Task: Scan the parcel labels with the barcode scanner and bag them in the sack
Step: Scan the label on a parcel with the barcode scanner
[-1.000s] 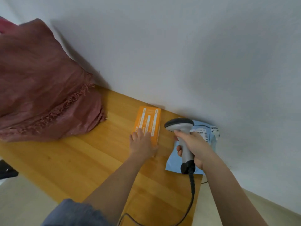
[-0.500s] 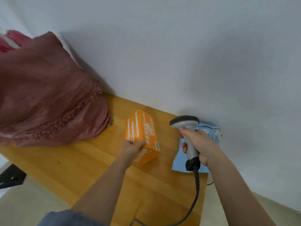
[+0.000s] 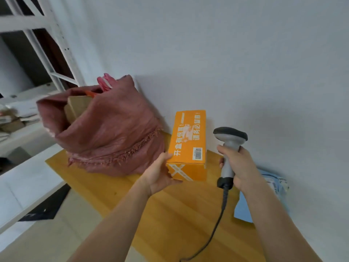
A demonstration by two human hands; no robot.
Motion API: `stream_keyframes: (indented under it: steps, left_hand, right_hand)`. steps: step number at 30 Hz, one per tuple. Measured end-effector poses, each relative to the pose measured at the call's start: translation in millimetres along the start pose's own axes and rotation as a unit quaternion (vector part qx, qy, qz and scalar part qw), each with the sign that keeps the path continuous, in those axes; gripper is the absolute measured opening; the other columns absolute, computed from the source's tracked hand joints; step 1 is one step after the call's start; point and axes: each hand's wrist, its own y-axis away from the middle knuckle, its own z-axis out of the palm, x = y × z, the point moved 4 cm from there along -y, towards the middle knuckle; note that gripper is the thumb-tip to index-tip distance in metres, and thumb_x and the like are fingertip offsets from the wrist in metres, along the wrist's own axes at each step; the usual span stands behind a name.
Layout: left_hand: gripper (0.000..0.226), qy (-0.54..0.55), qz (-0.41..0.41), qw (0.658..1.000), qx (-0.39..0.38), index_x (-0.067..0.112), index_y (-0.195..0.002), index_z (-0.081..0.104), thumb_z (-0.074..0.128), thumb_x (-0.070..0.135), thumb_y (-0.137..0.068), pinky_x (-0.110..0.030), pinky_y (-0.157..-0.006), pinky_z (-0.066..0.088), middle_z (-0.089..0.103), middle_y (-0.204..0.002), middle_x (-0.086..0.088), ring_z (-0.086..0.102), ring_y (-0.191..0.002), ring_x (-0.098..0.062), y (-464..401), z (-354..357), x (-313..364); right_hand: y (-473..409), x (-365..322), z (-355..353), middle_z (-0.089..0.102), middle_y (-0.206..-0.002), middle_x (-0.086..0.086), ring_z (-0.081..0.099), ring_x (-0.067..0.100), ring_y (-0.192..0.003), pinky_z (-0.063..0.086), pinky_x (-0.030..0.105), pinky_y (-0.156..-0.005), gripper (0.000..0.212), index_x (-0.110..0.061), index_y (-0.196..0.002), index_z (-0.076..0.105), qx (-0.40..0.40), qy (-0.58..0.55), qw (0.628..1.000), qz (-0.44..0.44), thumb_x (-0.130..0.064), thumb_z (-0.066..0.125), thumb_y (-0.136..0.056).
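Up comes the orange box (image 3: 188, 142), lifted off the surface (image 3: 170, 214) since a moment ago, left hand (image 3: 160, 174) gripping its near end, barcode facing up. Right hand (image 3: 237, 163) wraps one scanner (image 3: 228, 148). One sack (image 3: 113, 133) beside, one blue parcel (image 3: 243, 210) lying flat.

Box (image 3: 187, 146) in left grip (image 3: 160, 174), raised over surface (image 3: 170, 214). Sack (image 3: 111, 135) left of that grip, on surface, a carton (image 3: 75, 107) inside. Scanner (image 3: 229, 148) in right grip (image 3: 239, 167), right of box. Flat parcel (image 3: 243, 212) beneath right grip, on surface.
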Motion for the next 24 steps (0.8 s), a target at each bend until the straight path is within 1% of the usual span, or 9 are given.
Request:
stream_keyframes:
  steps: [5,8,12,14,15,17,19,21,24]
  left_hand:
    - [0.052,0.085,0.016,0.993,-0.077,0.017,-0.121,0.067,0.046,0.046,-0.083,-0.062,-0.109,0.029,0.063,-0.127,-0.018,0.058,-0.113,-0.044,38,-9,32]
    - [0.049,0.056,0.027,0.994,-0.085,0.010,-0.122,0.061,0.048,0.032,-0.080,-0.056,-0.105,0.037,0.063,-0.114,-0.017,0.062,-0.100,-0.037,59,-8,49]
    - [0.037,-0.042,0.028,0.997,-0.060,0.010,-0.102,0.066,0.041,0.005,-0.076,-0.032,-0.068,0.058,0.072,-0.090,-0.004,0.069,-0.076,-0.019,80,2,69]
    - [0.035,-0.022,0.020,0.997,-0.077,0.012,-0.110,0.064,0.047,0.009,-0.080,-0.034,-0.068,0.059,0.074,-0.099,-0.005,0.073,-0.083,-0.021,90,10,78]
    - [0.040,-0.010,0.025,0.996,-0.091,0.015,-0.121,0.060,0.059,0.018,-0.081,-0.039,-0.076,0.059,0.072,-0.111,-0.007,0.071,-0.095,-0.024,95,14,81]
    - [0.077,-0.013,0.047,0.995,-0.092,0.021,-0.137,0.046,0.081,0.037,-0.071,-0.050,-0.099,0.050,0.064,-0.129,-0.010,0.064,-0.114,-0.030,99,16,88]
    - [0.103,-0.042,0.070,0.995,-0.058,0.026,-0.141,0.037,0.092,0.040,-0.055,-0.058,-0.107,0.040,0.063,-0.130,-0.010,0.061,-0.118,-0.033,102,15,94]
    - [0.098,-0.046,0.087,0.995,-0.027,0.022,-0.142,0.038,0.090,0.034,-0.060,-0.061,-0.103,0.042,0.064,-0.128,-0.013,0.061,-0.118,-0.037,103,12,101]
    - [0.074,-0.049,0.122,0.991,0.010,0.010,-0.137,0.048,0.077,0.026,-0.071,-0.044,-0.082,0.058,0.068,-0.122,-0.013,0.067,-0.109,-0.031,109,1,119]
  right_hand:
    - [30,-12,41,0.064,-0.073,0.001,0.056,0.006,-0.048,0.049,0.024,-0.048,0.032,-0.016,-0.103,0.059,-0.067,0.032,0.996,-0.046,-0.024,0.080,-0.080]
    - [44,-21,55,0.071,-0.091,0.003,0.065,0.012,-0.066,0.053,0.026,-0.057,0.045,-0.018,-0.109,0.058,-0.083,0.084,0.989,-0.094,-0.023,0.085,-0.073]
    - [56,-31,66,0.067,-0.110,0.004,0.068,0.023,-0.096,0.058,0.040,-0.079,0.063,-0.016,-0.119,0.052,-0.074,0.134,0.980,-0.130,-0.010,0.088,-0.068]
    - [62,-36,73,0.066,-0.113,0.003,0.068,0.021,-0.098,0.058,0.044,-0.085,0.065,-0.016,-0.121,0.050,-0.070,0.148,0.976,-0.143,-0.009,0.087,-0.068]
    - [66,-39,77,0.066,-0.113,0.003,0.068,0.020,-0.098,0.058,0.045,-0.085,0.064,-0.018,-0.120,0.050,-0.070,0.150,0.975,-0.151,-0.010,0.087,-0.068]
    - [71,-45,85,0.067,-0.112,0.001,0.068,0.019,-0.097,0.058,0.045,-0.085,0.063,-0.020,-0.119,0.051,-0.075,0.150,0.971,-0.169,-0.010,0.088,-0.068]
    - [76,-51,95,0.067,-0.110,0.000,0.068,0.018,-0.096,0.059,0.041,-0.081,0.061,-0.022,-0.117,0.051,-0.088,0.149,0.967,-0.186,-0.010,0.087,-0.070]
    - [80,-58,103,0.067,-0.106,0.001,0.068,0.016,-0.090,0.059,0.035,-0.073,0.052,-0.021,-0.115,0.052,-0.095,0.167,0.962,-0.193,-0.013,0.084,-0.075]
    - [89,-71,112,0.068,-0.092,0.005,0.066,0.016,-0.071,0.057,0.033,-0.063,0.034,-0.013,-0.111,0.059,-0.110,0.180,0.959,-0.189,-0.023,0.076,-0.084]
